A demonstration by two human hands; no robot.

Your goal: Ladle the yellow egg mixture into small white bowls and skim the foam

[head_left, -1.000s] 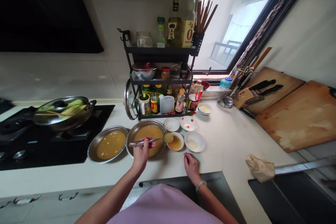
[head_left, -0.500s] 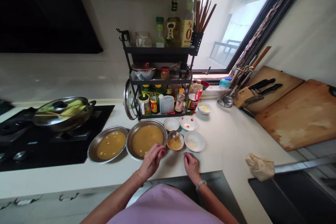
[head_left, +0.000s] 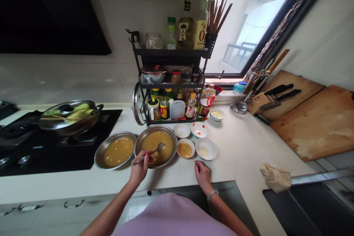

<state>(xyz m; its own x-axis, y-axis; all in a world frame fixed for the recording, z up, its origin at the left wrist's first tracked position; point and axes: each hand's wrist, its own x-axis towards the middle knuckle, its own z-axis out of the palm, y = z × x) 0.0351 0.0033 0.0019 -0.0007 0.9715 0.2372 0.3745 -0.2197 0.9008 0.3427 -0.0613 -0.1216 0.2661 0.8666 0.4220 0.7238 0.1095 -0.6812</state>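
Observation:
My left hand (head_left: 139, 169) is closed around the handle of a metal spoon (head_left: 160, 147). The spoon's bowl is over the right-hand metal basin (head_left: 174, 152), at the surface of its yellowish-brown liquid; I cannot tell whether it dips in. Beside it stands a second metal basin (head_left: 97, 158) of similar liquid with pale bits. To the right is a small bowl (head_left: 185, 149) of brown liquid. My right hand (head_left: 202, 174) rests curled at the counter's front, apparently with nothing in it, just below a white bowl (head_left: 206, 149) with a little pale residue.
Behind the basins stand two more small bowls, a white one (head_left: 182, 130) and a red-patterned one (head_left: 199, 129), and a black rack (head_left: 171, 85) of bottles and jars. A lidded pan (head_left: 69, 118) sits on the stove at left. Knives (head_left: 279, 89) and cutting boards (head_left: 312, 118) lean at right.
My left hand has moved left with the spoon, from the small bowl of brown liquid to over the right-hand basin. My right hand has stayed in place. The view has shifted slightly.

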